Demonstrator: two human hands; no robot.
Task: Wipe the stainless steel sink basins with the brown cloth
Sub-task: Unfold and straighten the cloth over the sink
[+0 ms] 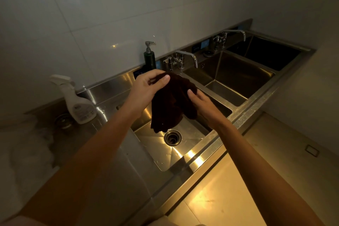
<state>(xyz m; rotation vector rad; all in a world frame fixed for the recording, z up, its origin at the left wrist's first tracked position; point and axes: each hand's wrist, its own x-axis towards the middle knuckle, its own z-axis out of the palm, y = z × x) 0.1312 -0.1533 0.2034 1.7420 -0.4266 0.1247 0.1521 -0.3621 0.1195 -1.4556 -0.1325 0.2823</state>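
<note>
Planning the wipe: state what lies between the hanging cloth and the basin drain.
Nothing; in the head view the brown cloth hangs above the drain, with only bare basin floor between.

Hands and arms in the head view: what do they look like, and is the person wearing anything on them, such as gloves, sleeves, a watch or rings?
Both hands, left and right, are bare, with no gloves. Both forearms are bare too as far as the frame shows, with no sleeves in view. No watch, bracelet or ring is visible on either wrist or on the fingers that show. The fingernails look short and unpainted. The light is dim and yellowish, so fine marks cannot be told.
</note>
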